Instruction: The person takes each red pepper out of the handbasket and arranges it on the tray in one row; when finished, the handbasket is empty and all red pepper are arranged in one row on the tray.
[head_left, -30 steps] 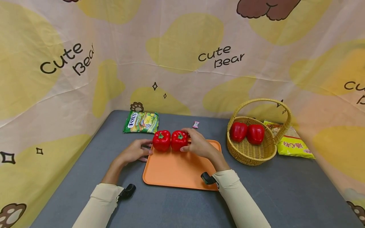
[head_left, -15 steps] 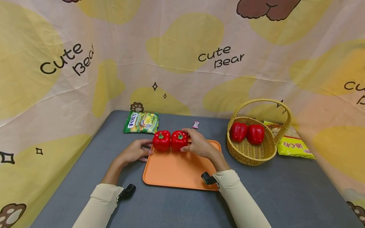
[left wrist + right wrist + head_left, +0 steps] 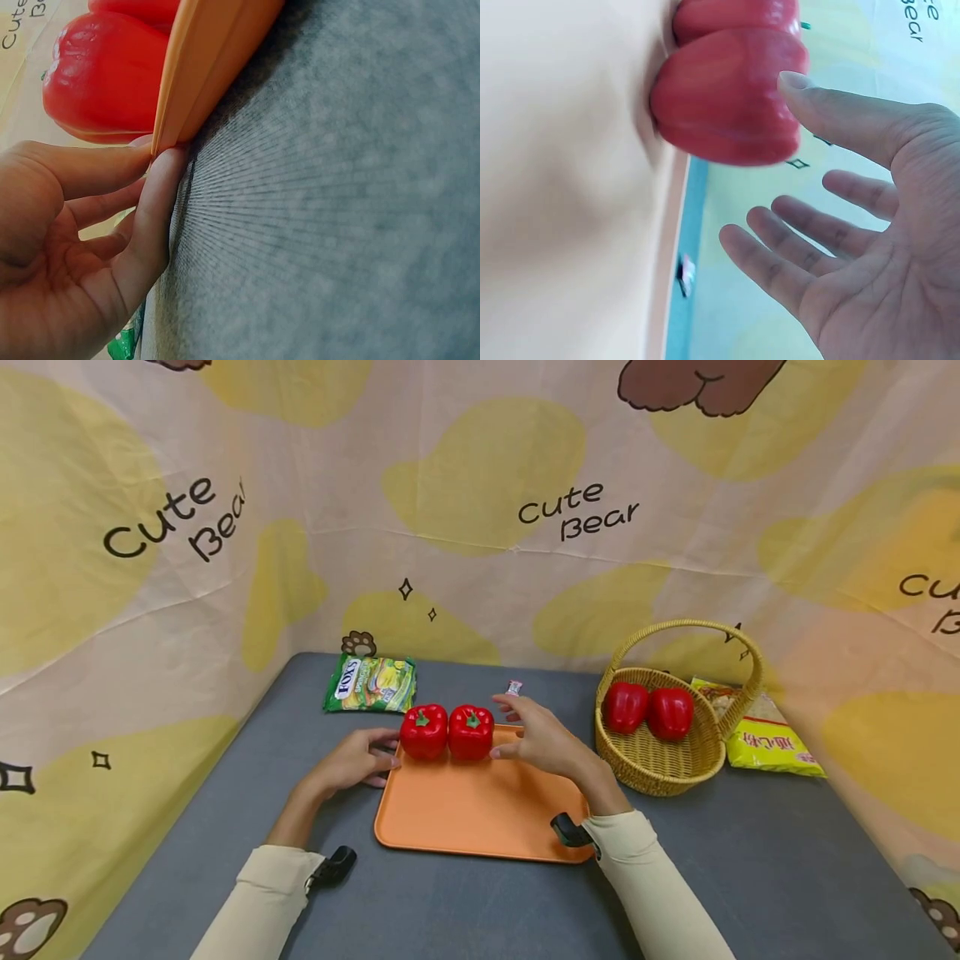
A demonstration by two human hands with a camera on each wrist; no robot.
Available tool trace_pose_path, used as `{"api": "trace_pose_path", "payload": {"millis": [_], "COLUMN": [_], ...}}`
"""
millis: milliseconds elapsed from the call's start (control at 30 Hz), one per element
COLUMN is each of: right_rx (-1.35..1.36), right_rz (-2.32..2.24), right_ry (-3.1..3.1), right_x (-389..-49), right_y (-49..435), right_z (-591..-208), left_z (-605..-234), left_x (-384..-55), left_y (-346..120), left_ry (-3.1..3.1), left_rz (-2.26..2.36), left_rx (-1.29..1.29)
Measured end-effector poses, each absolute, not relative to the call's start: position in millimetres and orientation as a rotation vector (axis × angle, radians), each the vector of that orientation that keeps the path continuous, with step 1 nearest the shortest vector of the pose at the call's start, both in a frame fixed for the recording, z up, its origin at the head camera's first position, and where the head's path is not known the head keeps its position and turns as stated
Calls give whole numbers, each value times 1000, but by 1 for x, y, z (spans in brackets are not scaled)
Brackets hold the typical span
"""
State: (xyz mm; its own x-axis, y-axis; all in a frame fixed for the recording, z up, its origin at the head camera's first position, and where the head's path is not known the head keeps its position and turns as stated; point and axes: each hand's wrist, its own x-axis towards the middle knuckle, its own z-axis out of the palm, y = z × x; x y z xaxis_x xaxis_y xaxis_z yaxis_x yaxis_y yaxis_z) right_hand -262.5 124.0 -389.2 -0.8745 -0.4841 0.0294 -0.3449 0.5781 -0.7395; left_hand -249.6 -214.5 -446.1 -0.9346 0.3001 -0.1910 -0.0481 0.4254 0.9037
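Note:
Two red bell peppers stand side by side on the back left of an orange tray [image 3: 480, 814], the left pepper [image 3: 423, 733] right beside the right pepper [image 3: 471, 735]. My left hand [image 3: 354, 760] is at the tray's left edge; in the left wrist view, its thumb and a finger pinch the tray's rim [image 3: 169, 82]. My right hand [image 3: 551, 743] holds nothing and hovers just right of the right pepper. In the right wrist view, its fingers are spread and the thumb overlaps the near pepper [image 3: 727, 97].
A wicker basket [image 3: 660, 781] with two more red peppers [image 3: 626, 707] stands to the right, a yellow pasta bag [image 3: 776, 747] behind it. At the back lie a green candy bag [image 3: 371, 683] and a small wrapped candy [image 3: 513, 687].
My right hand has let go of the right pepper and moved a little to the right, its fingers opening. The left hand and both peppers on the tray stay in place.

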Motion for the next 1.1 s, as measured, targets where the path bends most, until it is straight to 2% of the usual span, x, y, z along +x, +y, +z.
{"api": "trace_pose_path", "payload": {"millis": [600, 900, 1100], "right_rx": [-804, -750, -571], "right_rz": [-1106, -1156, -1182], "right_ry": [2909, 2981, 3021], "right_x": [-230, -228, -240], "right_y": [217, 264, 290], "right_z": [-370, -353, -348], "left_z": [-446, -445, -445], "left_x": [-248, -248, -248], "left_y": [-215, -215, -215], "left_ry": [2363, 2363, 2358], "left_rz": [1512, 1511, 1512], "left_rx": [222, 224, 221]}}
